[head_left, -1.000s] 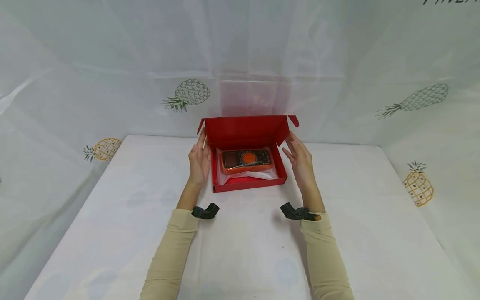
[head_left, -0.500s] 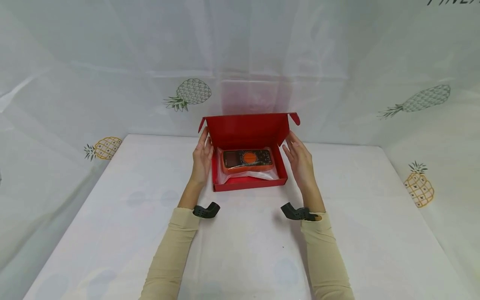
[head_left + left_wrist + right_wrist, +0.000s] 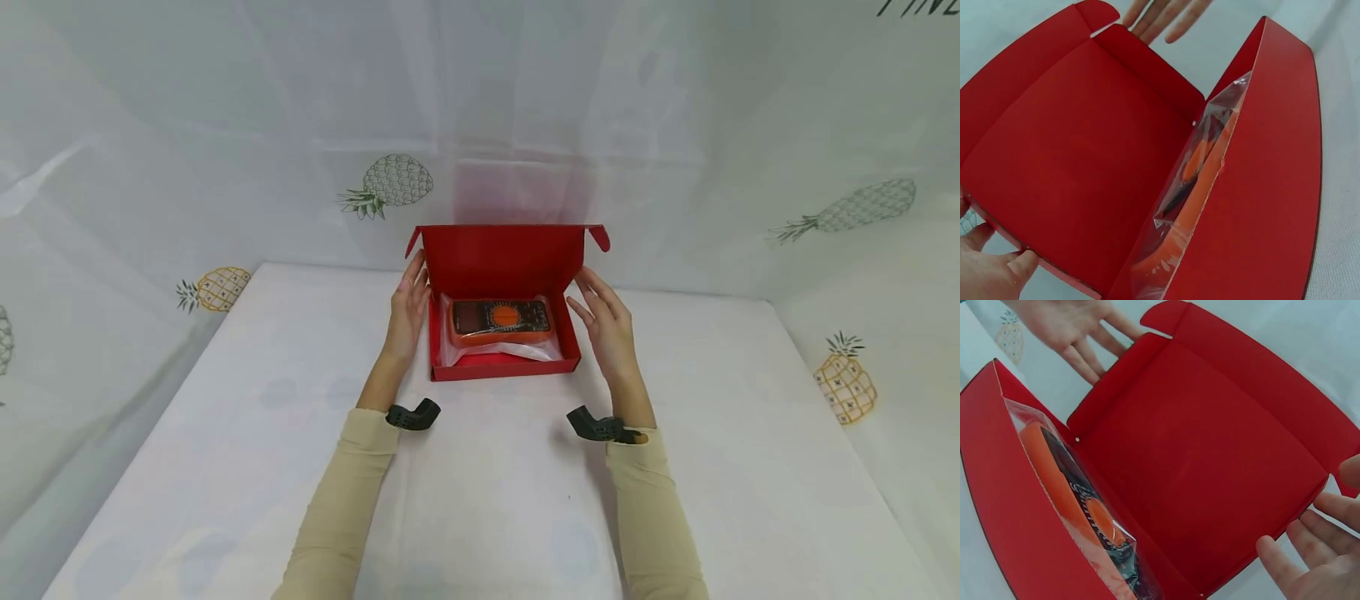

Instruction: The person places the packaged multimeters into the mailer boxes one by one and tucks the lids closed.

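Observation:
An open red cardboard box (image 3: 506, 370) lies on the table, its lid (image 3: 502, 260) raised at the back. Inside is a multimeter (image 3: 501, 322) with an orange case and an orange dial, wrapped in a clear plastic bag (image 3: 1063, 487). My left hand (image 3: 406, 321) is at the lid's left side, fingers extended and touching the side flap (image 3: 1119, 381). On the opposite side my right hand (image 3: 611, 337) has its fingers spread, with fingertips against the right flap (image 3: 1154, 69). Neither hand touches the multimeter.
A white cloth covers the table (image 3: 495, 500), and a pineapple-printed sheet (image 3: 630, 108) hangs close behind the lid. Small dark wrist cameras are strapped on the left wrist (image 3: 414, 415) and right wrist (image 3: 595, 425).
The lid's top edge has risen slightly in the head view. My left hand has moved a little forward and inward along with the flap; the right hand has hardly moved. The multimeter stays put.

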{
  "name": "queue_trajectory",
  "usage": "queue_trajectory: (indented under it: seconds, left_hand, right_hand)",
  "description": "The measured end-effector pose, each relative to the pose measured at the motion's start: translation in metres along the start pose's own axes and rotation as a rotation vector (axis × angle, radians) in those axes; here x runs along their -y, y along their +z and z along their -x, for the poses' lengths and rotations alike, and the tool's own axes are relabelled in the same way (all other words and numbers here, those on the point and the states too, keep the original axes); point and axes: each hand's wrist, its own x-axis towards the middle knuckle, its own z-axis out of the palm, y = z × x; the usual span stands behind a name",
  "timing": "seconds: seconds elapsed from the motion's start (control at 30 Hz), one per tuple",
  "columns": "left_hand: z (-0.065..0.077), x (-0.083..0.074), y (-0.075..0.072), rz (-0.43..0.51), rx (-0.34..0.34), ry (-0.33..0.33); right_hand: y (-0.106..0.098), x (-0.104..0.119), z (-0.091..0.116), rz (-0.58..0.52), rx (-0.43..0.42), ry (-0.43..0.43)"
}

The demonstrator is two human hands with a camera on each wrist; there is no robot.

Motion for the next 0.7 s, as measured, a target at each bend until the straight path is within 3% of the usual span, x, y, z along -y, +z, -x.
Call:
queue_trajectory:
  seconds: [0.27,0.5,0.7]
  left_hand:
    - [0.0,-0.004,-0.001,-0.019,-0.059,0.007]
    - [0.003,-0.005,-0.001,0.026,-0.114,-0.038]
    - [0.008,-0.008,-0.003,-0.044,-0.121,-0.073]
  right_hand:
    - [0.003,0.005,-0.002,-0.039,-0.082,0.016]
    - [0.003,0.009,-0.001,-0.099,-0.156,0.025]
    - [-0.002,0.012,0.002,-0.076,-0.177,0.032]
